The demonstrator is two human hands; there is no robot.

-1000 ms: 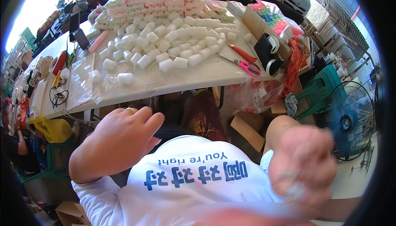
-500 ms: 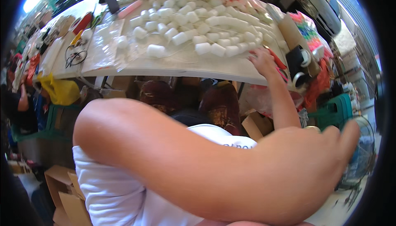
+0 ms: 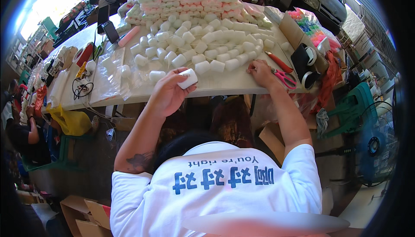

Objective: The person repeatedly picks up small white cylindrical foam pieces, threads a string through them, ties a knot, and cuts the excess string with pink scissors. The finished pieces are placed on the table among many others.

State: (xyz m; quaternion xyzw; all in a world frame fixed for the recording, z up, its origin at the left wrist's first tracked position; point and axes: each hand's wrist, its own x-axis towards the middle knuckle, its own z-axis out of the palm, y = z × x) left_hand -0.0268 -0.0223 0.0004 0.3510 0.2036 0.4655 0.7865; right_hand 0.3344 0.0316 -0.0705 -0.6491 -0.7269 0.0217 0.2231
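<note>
**My left hand is pinching one white cylinder**

I am holding it over the table's near edge, left of my right hand, its long axis unclear. My right hand is resting curled; I cannot tell whether it is gripping. One loose cylinder is lying left, one pair of scissors right.

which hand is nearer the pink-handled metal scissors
Right: the right hand is just left of the scissors; the left hand, farther left, holds a white cylinder.
</note>
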